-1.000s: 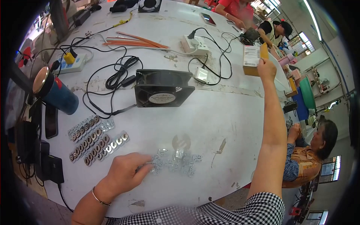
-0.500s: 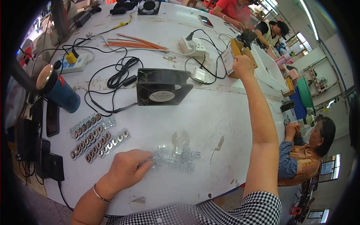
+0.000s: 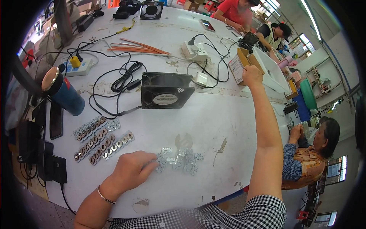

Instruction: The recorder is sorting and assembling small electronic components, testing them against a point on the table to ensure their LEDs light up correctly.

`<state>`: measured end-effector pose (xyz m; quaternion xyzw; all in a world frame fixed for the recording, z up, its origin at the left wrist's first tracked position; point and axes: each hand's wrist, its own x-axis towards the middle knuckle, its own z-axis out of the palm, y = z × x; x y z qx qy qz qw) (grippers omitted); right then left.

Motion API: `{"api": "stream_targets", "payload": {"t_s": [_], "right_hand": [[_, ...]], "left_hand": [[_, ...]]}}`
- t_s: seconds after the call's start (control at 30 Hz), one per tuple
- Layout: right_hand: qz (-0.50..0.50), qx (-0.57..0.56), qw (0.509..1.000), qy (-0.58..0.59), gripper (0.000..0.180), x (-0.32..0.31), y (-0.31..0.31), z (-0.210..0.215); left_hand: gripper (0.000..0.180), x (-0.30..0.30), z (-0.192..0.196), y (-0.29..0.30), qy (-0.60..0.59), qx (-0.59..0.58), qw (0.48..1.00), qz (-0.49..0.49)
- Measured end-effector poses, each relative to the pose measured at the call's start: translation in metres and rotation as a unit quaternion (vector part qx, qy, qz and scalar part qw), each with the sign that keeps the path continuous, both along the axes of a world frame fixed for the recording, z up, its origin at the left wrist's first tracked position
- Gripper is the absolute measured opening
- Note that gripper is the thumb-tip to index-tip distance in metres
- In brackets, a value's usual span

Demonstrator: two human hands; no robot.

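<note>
View: head, everything placed off the black square-framed fan mid-table
Carton: one, brown cardboard box with a white printed side, beyond and right of the fan; top open, flaps up, inside hidden
Right hand: curled closed on the carton's near edge, arm stretched out, fingertips hidden
Tray: one, white shallow plastic tray, right of the fan, just past the carton; contents can't tell
Tumbler: one, blue cylinder with a metal-rimmed lid, left of the fan; lid on, contents hidden
Loose parts: scatter of small clear-and-grey flat pieces, nearer the person than the fan; overlapping, no sure count
Left hand: fingers and thumb bent, tips at the left edge of that scatter; can't tell if it's pinching a piece
Rows: four slanted rows of grey pieces with round metal discs, near-left of the fan; discs too small for a sure count
Power strips: two white ones, the first beyond-left of the fan with a yellow plug, the second beyond-right
Orange strips: one bundle of thin flat lengths, beyond the fan
Fans: two, counting a smaller black one far behind
</note>
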<state>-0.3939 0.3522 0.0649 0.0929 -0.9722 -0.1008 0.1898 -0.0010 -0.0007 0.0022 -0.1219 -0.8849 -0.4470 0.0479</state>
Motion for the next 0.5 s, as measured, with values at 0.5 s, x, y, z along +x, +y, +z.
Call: {"api": "stream_targets", "payload": {"t_s": [0.5], "right_hand": [[0.261, -0.301, 0.917, 0.01, 0.013, 0.199, -0.057, -0.013]], "left_hand": [[0.029, 0.016, 0.006, 0.002, -0.029, -0.078, 0.996, 0.045]]}}
